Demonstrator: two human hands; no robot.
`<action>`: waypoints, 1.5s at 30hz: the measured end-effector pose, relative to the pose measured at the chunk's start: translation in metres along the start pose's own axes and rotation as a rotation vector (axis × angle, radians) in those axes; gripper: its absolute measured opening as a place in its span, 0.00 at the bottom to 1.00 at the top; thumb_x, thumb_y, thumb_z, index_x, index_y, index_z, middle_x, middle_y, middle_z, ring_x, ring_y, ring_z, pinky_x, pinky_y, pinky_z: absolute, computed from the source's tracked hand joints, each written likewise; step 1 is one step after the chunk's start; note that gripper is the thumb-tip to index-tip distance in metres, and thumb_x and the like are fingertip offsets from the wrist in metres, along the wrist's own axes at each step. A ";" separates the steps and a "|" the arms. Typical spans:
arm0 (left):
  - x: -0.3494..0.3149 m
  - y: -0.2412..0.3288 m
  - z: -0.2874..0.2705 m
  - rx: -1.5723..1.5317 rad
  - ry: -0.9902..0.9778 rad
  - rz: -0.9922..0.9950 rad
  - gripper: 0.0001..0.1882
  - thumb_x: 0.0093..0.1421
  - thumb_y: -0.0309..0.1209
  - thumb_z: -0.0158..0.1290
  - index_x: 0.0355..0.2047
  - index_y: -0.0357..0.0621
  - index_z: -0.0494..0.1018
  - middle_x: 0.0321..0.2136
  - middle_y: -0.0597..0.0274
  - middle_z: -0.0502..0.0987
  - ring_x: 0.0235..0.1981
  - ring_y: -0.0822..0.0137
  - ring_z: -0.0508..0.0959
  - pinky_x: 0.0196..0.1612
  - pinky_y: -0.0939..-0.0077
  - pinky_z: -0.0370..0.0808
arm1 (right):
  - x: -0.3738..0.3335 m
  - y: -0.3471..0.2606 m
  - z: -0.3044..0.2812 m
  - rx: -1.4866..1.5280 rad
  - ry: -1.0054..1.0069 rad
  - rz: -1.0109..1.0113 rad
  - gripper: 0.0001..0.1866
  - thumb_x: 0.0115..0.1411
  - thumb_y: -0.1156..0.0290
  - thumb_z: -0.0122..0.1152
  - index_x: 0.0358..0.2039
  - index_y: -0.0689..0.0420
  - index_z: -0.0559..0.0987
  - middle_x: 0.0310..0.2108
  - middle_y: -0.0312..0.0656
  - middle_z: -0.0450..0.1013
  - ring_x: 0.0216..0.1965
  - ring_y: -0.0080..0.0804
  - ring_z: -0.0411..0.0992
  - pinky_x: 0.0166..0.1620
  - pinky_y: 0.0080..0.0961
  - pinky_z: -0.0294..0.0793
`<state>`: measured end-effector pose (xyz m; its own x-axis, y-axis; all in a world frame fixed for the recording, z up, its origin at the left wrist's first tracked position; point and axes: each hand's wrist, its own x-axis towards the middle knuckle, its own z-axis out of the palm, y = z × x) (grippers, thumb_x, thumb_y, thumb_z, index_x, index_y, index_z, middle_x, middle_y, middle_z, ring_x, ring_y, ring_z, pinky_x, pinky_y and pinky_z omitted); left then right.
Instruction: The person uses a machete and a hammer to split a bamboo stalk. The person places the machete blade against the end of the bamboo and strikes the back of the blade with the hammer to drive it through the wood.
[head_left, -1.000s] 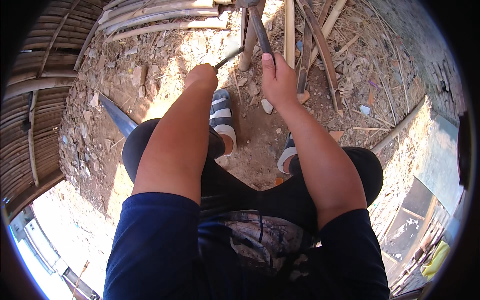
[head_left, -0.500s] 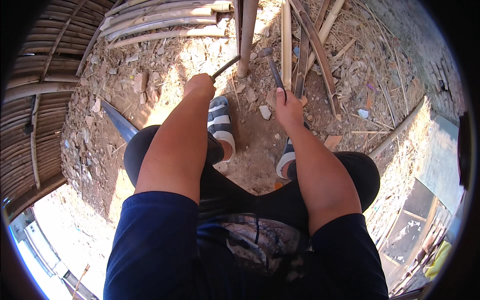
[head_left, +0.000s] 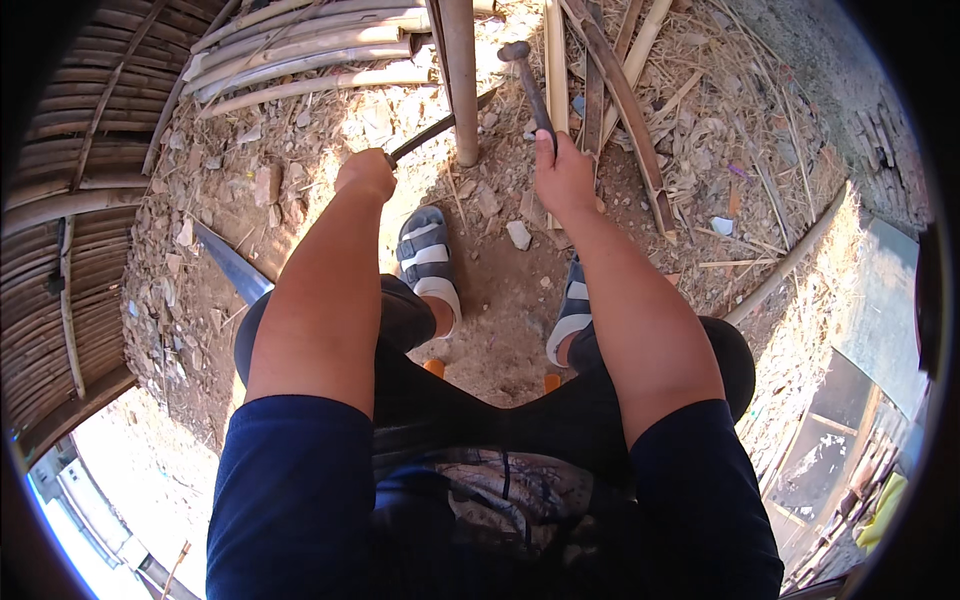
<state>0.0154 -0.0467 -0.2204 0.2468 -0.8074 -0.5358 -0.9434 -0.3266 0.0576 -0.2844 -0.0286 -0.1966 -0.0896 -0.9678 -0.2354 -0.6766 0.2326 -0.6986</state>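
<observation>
My left hand (head_left: 367, 175) is closed around the handle of a long dark-bladed knife (head_left: 424, 136). Its blade meets an upright bamboo pole (head_left: 461, 90), and the tip shows past the pole's right side. Whether the blade passes behind the pole or sits in it, I cannot tell. A split strip (head_left: 438, 45) stands along the pole's left side. In my right hand (head_left: 566, 182) is a hammer (head_left: 534, 88), gripped by its handle. The hammer head is up to the right of the pole, apart from the knife.
Bamboo lengths (head_left: 310, 58) are stacked at the far left, and split strips (head_left: 625, 95) lie at the far right. A saw-like metal blade (head_left: 232, 262) lies by my left knee. Stones and straw litter the ground (head_left: 490, 270). A slatted bamboo wall (head_left: 50, 260) rises at left.
The hammer in my right hand has shifted up and left in the picture. My left hand and the knife have shifted left with the pole, and the blade tip now shows beyond it.
</observation>
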 end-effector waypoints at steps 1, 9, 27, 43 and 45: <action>-0.001 0.001 -0.002 0.016 -0.010 0.017 0.19 0.59 0.42 0.65 0.47 0.47 0.81 0.46 0.53 0.82 0.50 0.52 0.81 0.54 0.59 0.78 | -0.006 0.008 0.010 -0.087 -0.127 0.072 0.28 0.73 0.47 0.41 0.45 0.61 0.79 0.39 0.59 0.79 0.47 0.61 0.76 0.51 0.51 0.73; 0.007 -0.009 0.013 0.028 0.021 0.011 0.19 0.59 0.42 0.65 0.47 0.48 0.81 0.46 0.53 0.82 0.50 0.53 0.81 0.54 0.59 0.77 | 0.010 0.029 0.020 -0.059 -0.113 0.200 0.32 0.73 0.45 0.40 0.45 0.64 0.80 0.40 0.62 0.79 0.47 0.62 0.76 0.52 0.50 0.73; -0.002 -0.010 0.010 0.029 0.060 0.080 0.21 0.62 0.48 0.61 0.43 0.44 0.83 0.41 0.52 0.84 0.45 0.51 0.83 0.51 0.58 0.79 | 0.018 -0.017 0.009 0.029 -0.023 0.097 0.30 0.72 0.44 0.43 0.42 0.61 0.80 0.37 0.59 0.79 0.44 0.59 0.77 0.48 0.50 0.73; -0.006 0.002 0.013 0.036 0.073 0.055 0.18 0.63 0.45 0.61 0.45 0.45 0.82 0.42 0.50 0.84 0.46 0.50 0.83 0.50 0.56 0.80 | 0.025 0.001 0.010 0.045 -0.017 0.115 0.31 0.71 0.42 0.45 0.40 0.61 0.80 0.34 0.56 0.79 0.42 0.58 0.77 0.46 0.47 0.73; -0.006 0.002 0.014 0.037 0.063 0.058 0.18 0.63 0.45 0.61 0.44 0.45 0.82 0.41 0.51 0.84 0.45 0.50 0.84 0.50 0.56 0.80 | 0.030 -0.012 0.006 0.138 0.062 0.073 0.31 0.71 0.42 0.44 0.40 0.62 0.80 0.34 0.56 0.79 0.42 0.58 0.77 0.46 0.48 0.73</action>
<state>0.0084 -0.0354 -0.2287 0.2038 -0.8542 -0.4783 -0.9637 -0.2611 0.0557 -0.2742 -0.0600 -0.1994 -0.1825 -0.9511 -0.2494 -0.5606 0.3090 -0.7683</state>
